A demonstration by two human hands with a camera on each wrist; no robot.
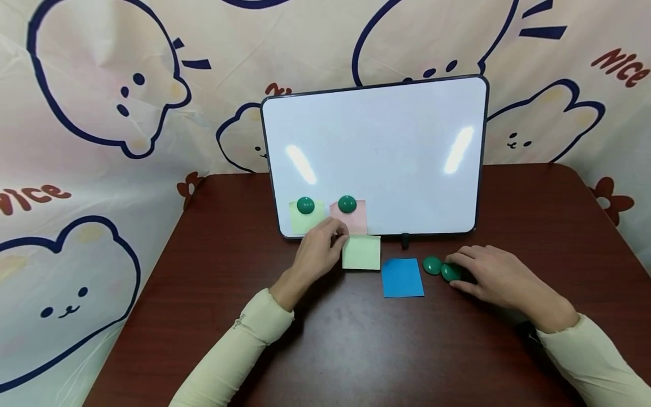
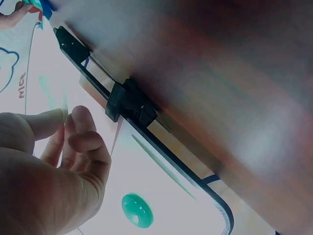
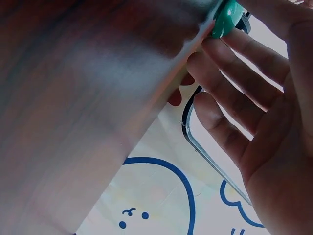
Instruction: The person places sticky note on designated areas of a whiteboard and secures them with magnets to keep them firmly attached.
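My left hand pinches the left edge of a pale green sticky note in front of the whiteboard. In the left wrist view that note shows only faintly beyond the thumb and fingertip. With thumb and fingers my right hand grips a round green magnet at the table; the right wrist view shows the magnet at the fingertips. Beside it lies a second green magnet. A blue sticky note is on the table between my hands.
On the board's lower left, one green magnet sits over a light green note, another magnet over a pink note. A black stand foot juts from the board's lower edge. Behind hangs a patterned cloth.
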